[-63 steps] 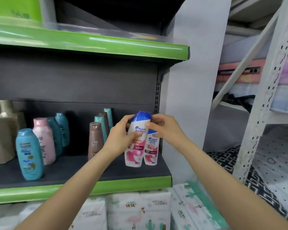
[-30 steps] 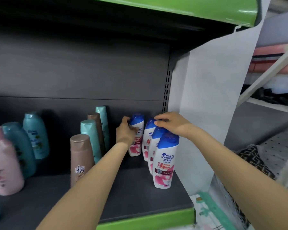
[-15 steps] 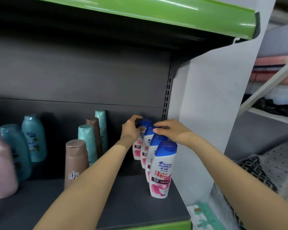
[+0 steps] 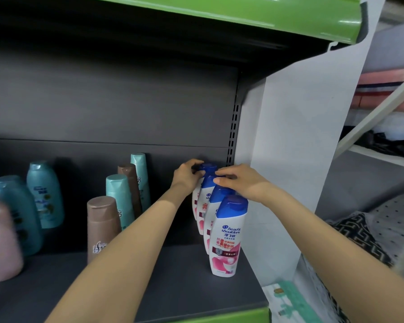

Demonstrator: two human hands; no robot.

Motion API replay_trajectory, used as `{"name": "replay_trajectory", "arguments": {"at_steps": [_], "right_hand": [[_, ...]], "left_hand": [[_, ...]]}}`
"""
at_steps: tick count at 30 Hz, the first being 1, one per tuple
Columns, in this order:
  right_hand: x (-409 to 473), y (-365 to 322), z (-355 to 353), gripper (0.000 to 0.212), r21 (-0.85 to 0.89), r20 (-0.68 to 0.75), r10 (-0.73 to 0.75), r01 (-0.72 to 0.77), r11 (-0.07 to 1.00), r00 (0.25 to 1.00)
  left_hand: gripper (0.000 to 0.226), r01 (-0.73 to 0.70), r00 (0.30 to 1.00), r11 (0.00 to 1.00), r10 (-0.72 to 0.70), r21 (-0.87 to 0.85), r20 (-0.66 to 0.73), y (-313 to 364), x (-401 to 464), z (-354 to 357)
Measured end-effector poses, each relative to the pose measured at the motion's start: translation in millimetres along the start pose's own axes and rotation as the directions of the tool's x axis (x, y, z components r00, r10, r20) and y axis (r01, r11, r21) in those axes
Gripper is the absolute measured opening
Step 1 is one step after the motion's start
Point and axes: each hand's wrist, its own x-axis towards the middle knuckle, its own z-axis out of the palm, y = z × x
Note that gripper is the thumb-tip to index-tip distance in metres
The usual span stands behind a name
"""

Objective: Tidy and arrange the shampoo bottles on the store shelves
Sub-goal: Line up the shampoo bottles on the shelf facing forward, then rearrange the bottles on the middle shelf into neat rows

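Rigid white plastic shampoo bottles with blue caps [image 4: 226, 231] are lined front to back at centre right on the dark shelf [image 4: 149, 287]. The rearmost cap is gripped by the left hand [image 4: 187, 177], while the right hand [image 4: 240, 184] rests flat-fingered on the caps. Tall, smooth and probably tippy, the bottles are best held at the waist.

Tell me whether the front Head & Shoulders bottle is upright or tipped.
Upright: the front Head & Shoulders bottle stands on its base on the shelf, blue cap up, untouched by either hand.
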Motion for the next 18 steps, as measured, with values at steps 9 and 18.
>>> {"name": "replay_trajectory", "arguments": {"at_steps": [9,18], "right_hand": [[-3,-4,-2,0.044,-0.076,-0.002,-0.004,0.004,0.997,1.0],[-33,-21,-7,0.028,-0.104,-0.152,-0.145,0.13,0.986,0.978]], "left_hand": [[0.029,0.054,0.996,0.996,-0.049,0.064,-0.075,11,-3,-7],[0.018,-0.076,0.984,0.99,0.094,0.119,-0.151,40,-47,-27]]}}
